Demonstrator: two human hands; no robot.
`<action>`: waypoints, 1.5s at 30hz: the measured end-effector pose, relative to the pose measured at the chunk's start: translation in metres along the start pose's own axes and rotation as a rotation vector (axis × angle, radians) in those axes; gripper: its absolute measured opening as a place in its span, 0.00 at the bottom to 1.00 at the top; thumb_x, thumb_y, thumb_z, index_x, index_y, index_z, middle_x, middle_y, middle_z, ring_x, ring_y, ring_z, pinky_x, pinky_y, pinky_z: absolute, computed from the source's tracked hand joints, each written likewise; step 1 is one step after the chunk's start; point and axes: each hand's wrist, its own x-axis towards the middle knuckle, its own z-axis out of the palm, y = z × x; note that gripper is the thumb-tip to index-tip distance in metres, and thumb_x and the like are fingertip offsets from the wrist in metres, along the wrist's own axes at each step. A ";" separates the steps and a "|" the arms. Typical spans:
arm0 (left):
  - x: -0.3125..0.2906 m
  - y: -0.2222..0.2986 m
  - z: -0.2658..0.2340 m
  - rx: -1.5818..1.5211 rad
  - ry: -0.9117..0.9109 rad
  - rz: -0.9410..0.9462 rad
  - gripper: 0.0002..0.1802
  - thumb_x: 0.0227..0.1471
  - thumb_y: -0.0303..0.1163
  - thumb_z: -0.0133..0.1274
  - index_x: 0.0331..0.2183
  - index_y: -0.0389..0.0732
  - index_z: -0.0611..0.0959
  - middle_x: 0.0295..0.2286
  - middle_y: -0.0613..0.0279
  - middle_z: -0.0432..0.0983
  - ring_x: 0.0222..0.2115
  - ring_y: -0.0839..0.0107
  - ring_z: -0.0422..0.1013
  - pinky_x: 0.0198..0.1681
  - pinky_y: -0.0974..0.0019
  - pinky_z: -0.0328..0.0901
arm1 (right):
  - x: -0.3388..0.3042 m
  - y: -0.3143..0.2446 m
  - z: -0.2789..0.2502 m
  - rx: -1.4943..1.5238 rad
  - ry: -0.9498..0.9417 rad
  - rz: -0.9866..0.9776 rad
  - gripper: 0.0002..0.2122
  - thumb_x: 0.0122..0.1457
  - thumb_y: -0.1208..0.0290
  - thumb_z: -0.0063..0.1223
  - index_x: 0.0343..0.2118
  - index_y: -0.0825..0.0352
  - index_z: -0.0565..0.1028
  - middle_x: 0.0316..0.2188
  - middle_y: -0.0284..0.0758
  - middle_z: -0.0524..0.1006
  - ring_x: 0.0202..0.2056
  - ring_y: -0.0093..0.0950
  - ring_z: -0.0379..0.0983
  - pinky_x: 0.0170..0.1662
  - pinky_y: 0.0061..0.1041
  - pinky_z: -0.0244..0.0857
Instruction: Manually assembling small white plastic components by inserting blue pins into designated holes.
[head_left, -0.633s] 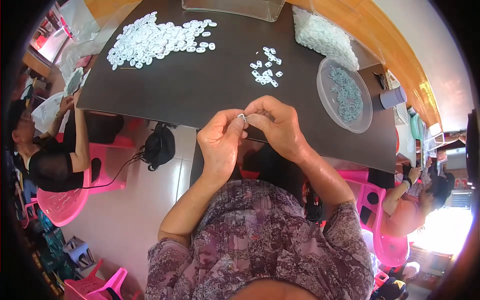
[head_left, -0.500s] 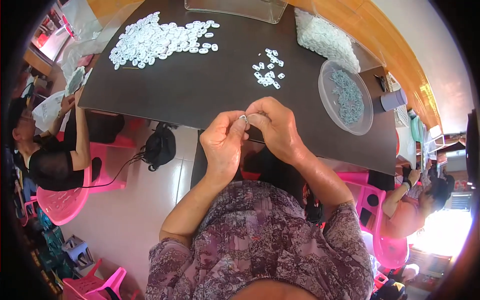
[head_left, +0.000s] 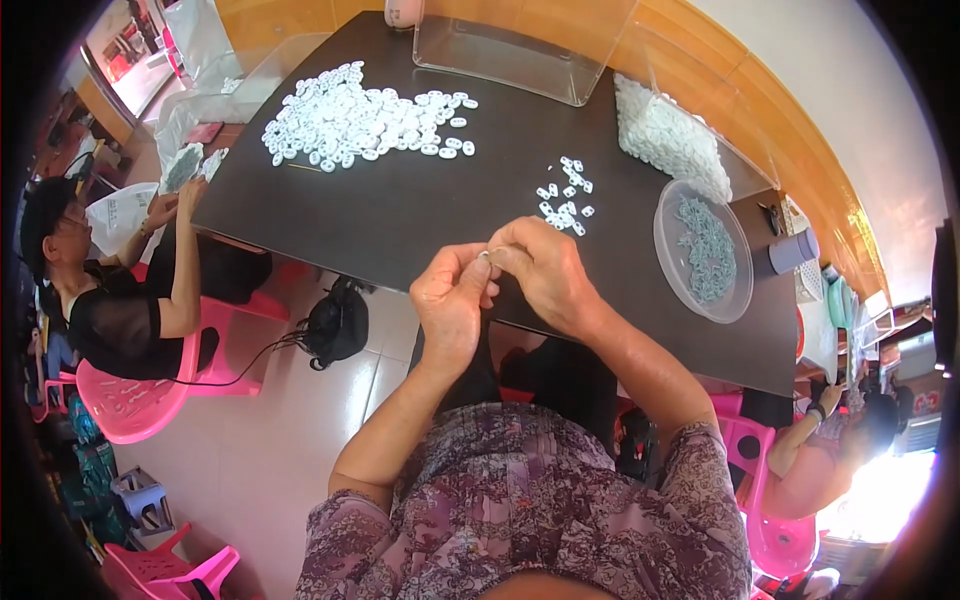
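Over the near edge of the dark table (head_left: 370, 215), my two hands meet at the fingertips. My left hand (head_left: 448, 305) pinches a small white plastic piece (head_left: 484, 254) between thumb and fingers. The fingers of my right hand (head_left: 545, 272) are closed at the same piece; whether they also hold a tiny part is hidden. Just beyond my right hand lies a small group of white two-holed pieces (head_left: 567, 212). A large pile of white oval pieces (head_left: 350, 118) spreads over the far left of the table. To the right, a round clear tray (head_left: 738, 308) contains many small grey-green parts (head_left: 708, 250).
At the back stand a clear plastic box (head_left: 500, 68) and a bag of white pieces (head_left: 672, 140). A purple-grey cup (head_left: 793, 252) is at the right edge. People sit on pink chairs (head_left: 140, 395) at both sides. A black bag (head_left: 338, 325) lies on the floor.
The view has tilted, so the table and its things appear lower and farther right. Both hands stay together at the white piece, with only slight finger movement.
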 end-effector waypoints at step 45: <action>-0.006 0.008 0.004 -0.028 0.008 0.081 0.09 0.52 0.23 0.50 0.36 0.30 0.77 0.25 0.57 0.75 0.20 0.76 0.69 0.21 0.76 0.64 | 0.000 0.015 -0.021 0.704 -0.052 0.487 0.07 0.53 0.74 0.54 0.32 0.73 0.76 0.23 0.31 0.75 0.24 0.16 0.69 0.26 0.13 0.61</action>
